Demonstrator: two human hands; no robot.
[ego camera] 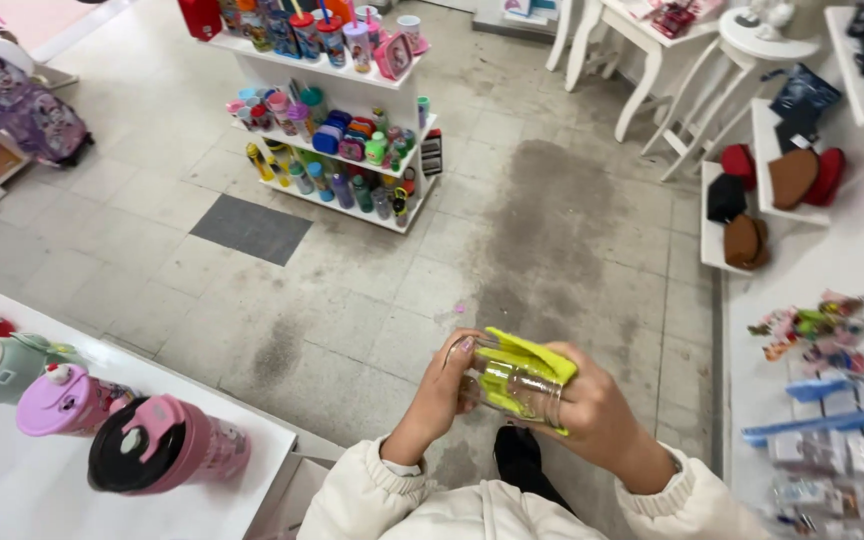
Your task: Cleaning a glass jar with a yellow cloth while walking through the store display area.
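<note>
Both my hands hold a clear drinking glass (514, 388) lying on its side in front of my chest. A yellow-green cloth (532, 355) is draped over the glass and partly tucked around it. My left hand (442, 395) grips the glass at its left end, fingers curled over the rim. On the right end, my right hand (592, 415) wraps the glass together with the cloth. White puffy sleeves cover both my arms.
A white shelf (12, 480) at lower left carries pink, lilac and green lidded bottles. A white rack (337, 130) of colourful bottles and cups stands ahead. White side tables (652, 40) and wall shelves with caps and small goods line the right. Grey tiled floor lies between.
</note>
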